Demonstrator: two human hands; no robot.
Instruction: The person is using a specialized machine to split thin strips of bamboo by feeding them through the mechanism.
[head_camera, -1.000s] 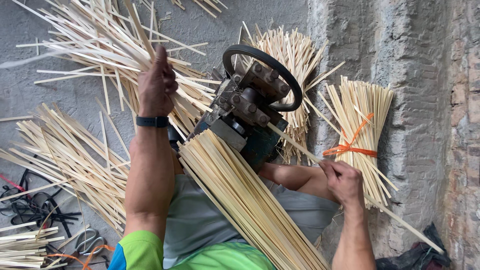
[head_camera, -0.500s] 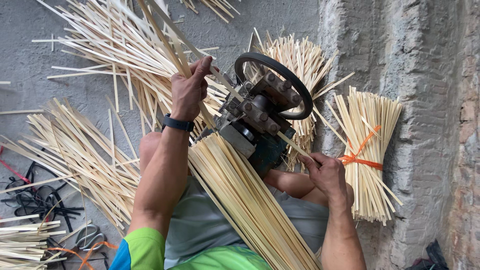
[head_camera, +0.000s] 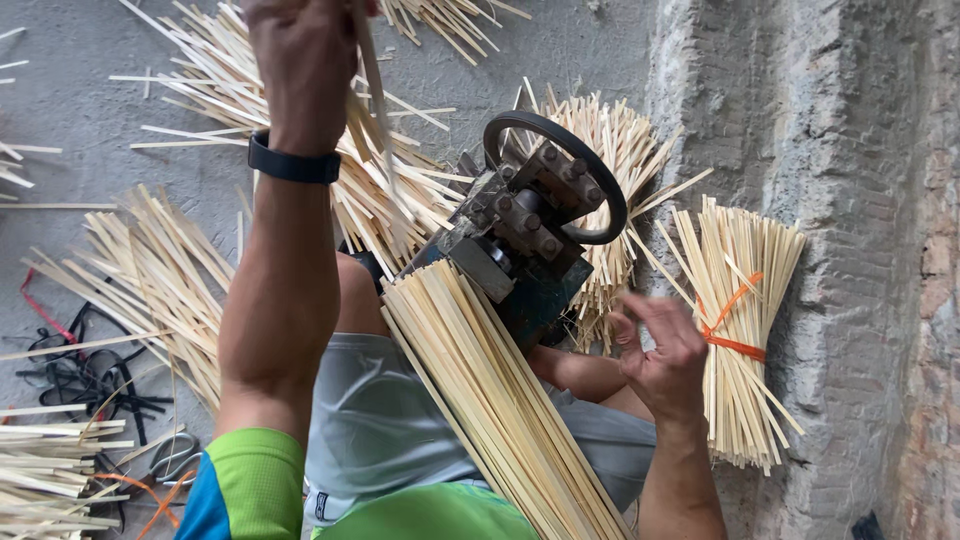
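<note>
My left hand (head_camera: 300, 50), a black band on its wrist, is raised at the top of the view and closed on a thin bamboo strip (head_camera: 375, 95) that slants down toward the machine. The machine (head_camera: 520, 240) is dark metal with a black hand wheel (head_camera: 600, 165). A thick bundle of pale strips (head_camera: 500, 410) lies across my lap with its end against the machine. My right hand (head_camera: 660, 355) hovers beside the machine, fingers apart and holding nothing, just left of a bundle tied with an orange band (head_camera: 740, 330).
Loose bamboo strips lie in heaps on the grey floor (head_camera: 150, 270) and behind the machine (head_camera: 610, 140). Black straps (head_camera: 80, 370) and scissors (head_camera: 170, 460) lie at the lower left. A rough stone wall (head_camera: 860, 250) rises at the right.
My left hand has lifted up and away from the pile with a strip. My right hand has left the tied bundle and come in beside the machine.
</note>
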